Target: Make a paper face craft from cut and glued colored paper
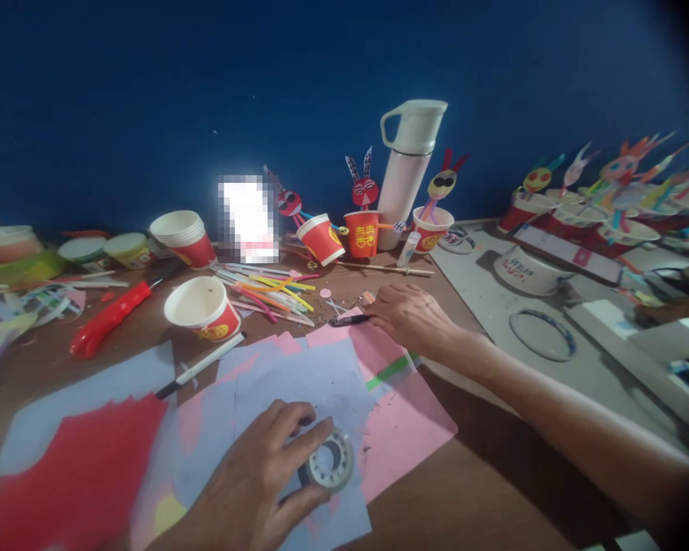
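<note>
My left hand (269,467) grips a roll of tape (344,467) between thumb and fingers, over white and pink paper sheets (321,375). The roll shows a grey core with an open centre. My right hand (407,317) reaches to the far edge of the paper, its fingers curled down around one end of a slim black pen-like object (349,321). The fingertips are partly hidden. A green strip (391,371) lies across the pink sheet beneath my right forearm. Close by are small paper scraps and a pink paper disc (324,294).
A paper cup (230,317), a white marker (211,360), a red-handled cutter (112,317) and a heap of straws (275,291) lie to the left. Red paper (74,474) is at lower left. Cup puppets (361,233) and a thermos (405,184) stand behind; a tape ring (543,334) lies right.
</note>
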Motion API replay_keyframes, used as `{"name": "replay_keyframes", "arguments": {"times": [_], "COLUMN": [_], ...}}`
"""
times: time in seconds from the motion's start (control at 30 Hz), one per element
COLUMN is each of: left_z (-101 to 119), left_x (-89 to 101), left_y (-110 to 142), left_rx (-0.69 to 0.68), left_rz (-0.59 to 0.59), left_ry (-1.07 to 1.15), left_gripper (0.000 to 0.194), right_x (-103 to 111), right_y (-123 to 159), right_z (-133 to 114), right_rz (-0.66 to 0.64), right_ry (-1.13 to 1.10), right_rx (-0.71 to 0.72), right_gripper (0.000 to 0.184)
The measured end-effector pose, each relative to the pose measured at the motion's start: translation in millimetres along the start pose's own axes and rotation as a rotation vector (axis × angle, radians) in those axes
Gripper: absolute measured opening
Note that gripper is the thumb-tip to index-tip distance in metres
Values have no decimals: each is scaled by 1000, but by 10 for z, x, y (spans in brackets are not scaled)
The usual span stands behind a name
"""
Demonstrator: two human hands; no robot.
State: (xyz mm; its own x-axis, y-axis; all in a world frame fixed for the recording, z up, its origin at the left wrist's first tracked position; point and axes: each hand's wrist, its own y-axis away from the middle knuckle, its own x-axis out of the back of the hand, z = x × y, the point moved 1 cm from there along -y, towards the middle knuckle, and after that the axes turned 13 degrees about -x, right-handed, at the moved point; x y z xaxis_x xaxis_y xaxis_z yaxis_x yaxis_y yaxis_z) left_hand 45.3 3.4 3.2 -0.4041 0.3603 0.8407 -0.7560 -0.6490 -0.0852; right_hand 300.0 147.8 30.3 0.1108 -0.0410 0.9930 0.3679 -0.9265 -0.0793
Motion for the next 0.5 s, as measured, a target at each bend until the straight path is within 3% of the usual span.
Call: {"name": "replay_keyframes", "arguments": {"times": [0.23,0.5], "left_z": [49,38], "left_x": [25,4], "left_y": [-34,-6], "left_rx": [-27,-38], "left_rz": [24,45], "left_ry": [-39,-82], "left_gripper": [49,51], "right_x": [-143,125], "right_y": [-109,-76], "right_z": [-48,-170], "right_rz": [43,123], "right_ry": [-163,-794], "right_rx": [86,45], "right_gripper": [15,10]}}
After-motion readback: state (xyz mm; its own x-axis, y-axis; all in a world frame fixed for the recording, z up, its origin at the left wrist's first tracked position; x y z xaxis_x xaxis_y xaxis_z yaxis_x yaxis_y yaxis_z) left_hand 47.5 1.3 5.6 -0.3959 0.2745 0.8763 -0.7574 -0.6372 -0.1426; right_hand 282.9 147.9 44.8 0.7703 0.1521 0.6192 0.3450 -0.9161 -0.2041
